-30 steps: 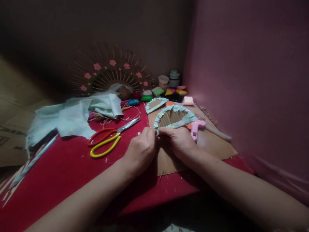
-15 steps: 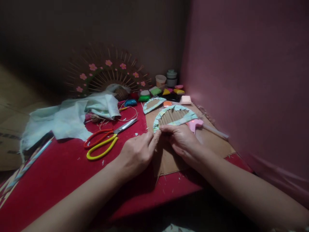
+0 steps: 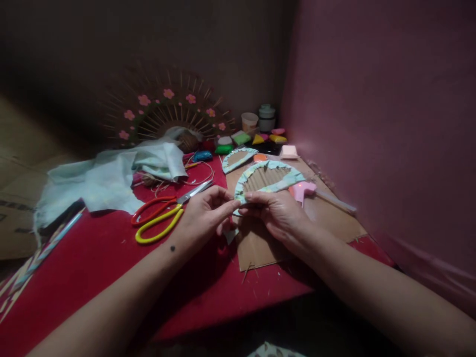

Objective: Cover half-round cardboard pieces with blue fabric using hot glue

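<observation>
A half-round cardboard piece [image 3: 265,177], with pale blue-green fabric folded and puckered over its edge, is held up above a flat cardboard sheet [image 3: 260,250]. My right hand [image 3: 284,215] pinches its near left corner between thumb and fingers. At the same corner, my left hand [image 3: 206,215] has its thumb and curled fingers closed on the fabric edge; the fingertips are partly hidden. A smaller fabric-edged half-round piece [image 3: 236,158] lies just behind. Beyond my right hand is a pink glue gun [image 3: 304,189] with a glue stick.
Scissors [image 3: 163,220] with one red and one yellow handle lie left of my left hand. Crumpled pale fabric [image 3: 92,176] covers the left side. Behind stand a flower-decorated stick fan [image 3: 169,106], colourful clay packs [image 3: 241,139], a cup [image 3: 249,121] and a jar [image 3: 267,118].
My left hand has turned, its fingers lifting and its thumb now lying along the corner's edge. My right hand keeps its pinch. The view has shifted slightly.
</observation>
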`<action>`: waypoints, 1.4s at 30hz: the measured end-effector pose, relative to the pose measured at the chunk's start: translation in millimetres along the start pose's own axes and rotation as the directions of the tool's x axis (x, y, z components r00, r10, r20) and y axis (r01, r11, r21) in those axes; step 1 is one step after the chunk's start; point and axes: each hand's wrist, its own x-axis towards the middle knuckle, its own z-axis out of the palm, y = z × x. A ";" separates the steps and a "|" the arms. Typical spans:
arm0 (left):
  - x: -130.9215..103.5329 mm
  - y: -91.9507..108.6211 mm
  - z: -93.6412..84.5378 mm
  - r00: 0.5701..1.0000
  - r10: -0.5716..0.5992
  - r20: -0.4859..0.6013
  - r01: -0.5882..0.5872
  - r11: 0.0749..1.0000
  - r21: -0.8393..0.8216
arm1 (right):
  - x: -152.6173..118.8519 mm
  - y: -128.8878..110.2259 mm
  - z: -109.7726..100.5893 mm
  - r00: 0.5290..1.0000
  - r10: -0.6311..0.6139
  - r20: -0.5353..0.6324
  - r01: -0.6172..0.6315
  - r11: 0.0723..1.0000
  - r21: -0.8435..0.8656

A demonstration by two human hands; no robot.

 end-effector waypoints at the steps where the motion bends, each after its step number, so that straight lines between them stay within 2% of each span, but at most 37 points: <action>1: 0.8 -0.5 0.4 1.000 -0.005 0.002 0.005 1.000 0.017 | -0.6 1.1 0.2 1.000 -0.006 0.011 0.006 1.000 -0.015; 7: 0.5 -2.3 3.9 0.998 -0.064 0.016 0.064 0.998 -0.029 | -3.1 4.8 -0.3 0.996 0.005 0.089 0.005 0.994 -0.105; 10: -1.4 -0.7 2.5 0.996 -0.079 0.044 0.082 0.994 -0.075 | -3.9 4.1 -1.3 0.994 -0.035 0.106 0.046 0.993 -0.105; 13: -1.7 -0.8 -4.8 0.986 -0.104 0.129 0.124 0.980 -0.155 | -4.9 2.5 -0.9 0.988 -0.066 0.136 0.078 0.993 -0.085; 17: 1.9 -3.6 -16.7 0.961 -0.103 0.256 0.178 0.940 -0.291 | -5.2 1.0 -0.4 0.985 -0.047 0.167 0.059 0.996 -0.071; 21: 7.0 -6.2 -19.9 0.947 -0.073 0.312 0.206 0.885 -0.419 | -3.2 1.3 -2.8 0.980 -0.015 0.199 0.029 0.997 -0.069; 30: 3.9 -6.2 -12.7 0.957 -0.075 0.279 0.184 0.903 -0.388 | -4.0 3.2 -3.8 0.981 0.018 0.191 0.009 0.990 -0.139; 38: -1.2 -5.2 -4.7 0.985 -0.087 0.147 0.111 0.981 -0.162 | -7.6 2.7 -1.5 0.987 0.051 0.151 -0.022 0.982 -0.187; 42: -1.6 -2.8 -1.2 0.994 -0.071 0.088 0.078 0.994 -0.081 | -9.7 3.6 -2.6 0.964 0.078 0.253 -0.030 0.981 -0.190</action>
